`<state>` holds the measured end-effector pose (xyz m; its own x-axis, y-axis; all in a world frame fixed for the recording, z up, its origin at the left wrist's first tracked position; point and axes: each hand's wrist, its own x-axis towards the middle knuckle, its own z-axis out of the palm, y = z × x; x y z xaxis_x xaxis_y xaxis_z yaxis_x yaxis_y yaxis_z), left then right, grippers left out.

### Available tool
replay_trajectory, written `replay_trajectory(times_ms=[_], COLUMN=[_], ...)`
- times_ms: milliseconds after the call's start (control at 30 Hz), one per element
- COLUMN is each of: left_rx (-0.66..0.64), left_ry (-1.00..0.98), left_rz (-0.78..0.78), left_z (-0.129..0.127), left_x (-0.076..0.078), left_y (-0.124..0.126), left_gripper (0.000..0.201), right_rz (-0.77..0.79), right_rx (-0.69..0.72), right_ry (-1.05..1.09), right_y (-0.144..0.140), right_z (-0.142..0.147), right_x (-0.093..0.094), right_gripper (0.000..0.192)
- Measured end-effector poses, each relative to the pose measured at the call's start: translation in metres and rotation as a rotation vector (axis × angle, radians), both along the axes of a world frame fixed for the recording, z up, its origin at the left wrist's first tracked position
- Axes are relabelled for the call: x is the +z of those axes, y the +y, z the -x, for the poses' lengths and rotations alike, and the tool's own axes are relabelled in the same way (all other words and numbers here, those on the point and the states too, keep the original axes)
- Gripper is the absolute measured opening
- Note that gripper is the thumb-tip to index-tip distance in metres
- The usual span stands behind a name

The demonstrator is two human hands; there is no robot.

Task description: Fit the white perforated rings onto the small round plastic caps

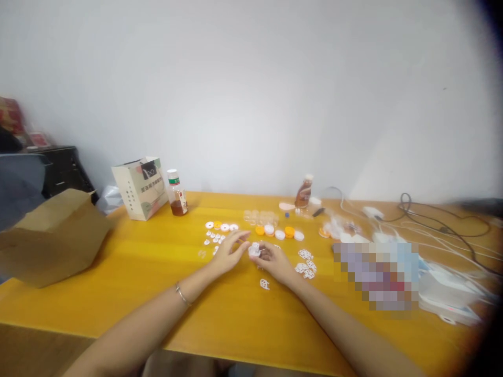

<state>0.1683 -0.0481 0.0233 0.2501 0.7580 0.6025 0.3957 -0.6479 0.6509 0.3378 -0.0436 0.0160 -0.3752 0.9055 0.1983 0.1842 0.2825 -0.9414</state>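
My right hand (pixel 273 259) pinches a small white plastic part (pixel 255 250) with a raised knob on top. Just to its left is my left hand (pixel 231 252), fingers stretched out and apart, holding nothing. Beyond the hands runs a row of orange and white round caps (pixel 280 234). White and orange rings (pixel 224 227) lie behind my left hand, with several small white pieces (pixel 212 235) in front of them. Lattice-like white plastic pieces (pixel 305 268) are right of my right hand, and a single similar piece (pixel 264 284) lies nearer me. Clear cylinders (pixel 261 217) stand behind the caps.
On the left are an open cardboard box (pixel 58 241), a paper bag (pixel 141 191) and a bottle of dark liquid (pixel 177 196). Another brown bottle (pixel 304 192) stands at the back. Cables (pixel 444 228) and a white device (pixel 448 293) occupy the right side of the table (pixel 220 324).
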Motion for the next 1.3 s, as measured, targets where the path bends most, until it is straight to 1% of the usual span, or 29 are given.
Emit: replay_trajectory(times_ms=[67,133,233,367,433,533,700,900,967,1067,1200,1300], left_rx=[0.063,0.119,0.159,0.196,0.192,0.165,0.099,0.109,0.127,0.149,0.213,0.262], left_ry=[0.064,0.149,0.312,0.534,0.573,0.586,0.523,0.442,0.393,0.294,0.1,-0.041], left_rz=[-0.002,-0.008,-0.052,-0.091,-0.096,-0.102,-0.108,-0.073,-0.057,-0.032,0.005,0.048], left_z=[0.003,0.005,0.004,-0.007,-0.014,-0.021,-0.021,-0.02,-0.023,-0.028,-0.03,-0.027], left_x=[-0.003,-0.003,0.004,0.015,0.014,0.009,0.006,0.001,-0.002,-0.004,-0.002,0.0], left_y=[0.012,0.028,0.056,0.09,0.101,0.107,0.103,0.095,0.095,0.094,0.092,0.082], left_gripper=[0.03,0.034,0.044,0.052,0.053,0.047,0.025,0.008,0.007,0.015,0.023,0.025], right_rz=[0.051,0.068,0.054,0.027,0.025,0.044,0.041,0.077,0.084,0.066,0.043,0.06], right_rx=[-0.027,-0.036,-0.042,-0.051,-0.054,-0.051,-0.079,-0.058,-0.053,-0.056,-0.078,-0.097], right_ry=[0.022,0.034,0.043,0.032,0.025,0.029,0.101,0.077,0.074,0.079,0.052,0.018], right_y=[0.001,0.001,0.001,0.002,0.002,0.004,0.007,0.002,0.001,0.0,-0.003,-0.006], right_z=[0.0,0.0,0.0,-0.001,-0.002,-0.002,-0.001,0.0,0.001,0.0,-0.001,-0.001], right_x=[-0.001,-0.002,-0.003,-0.003,-0.003,-0.004,-0.008,-0.003,-0.001,0.001,0.006,0.011], right_gripper=[0.03,0.03,0.031,0.03,0.03,0.029,0.037,0.03,0.03,0.03,0.028,0.026])
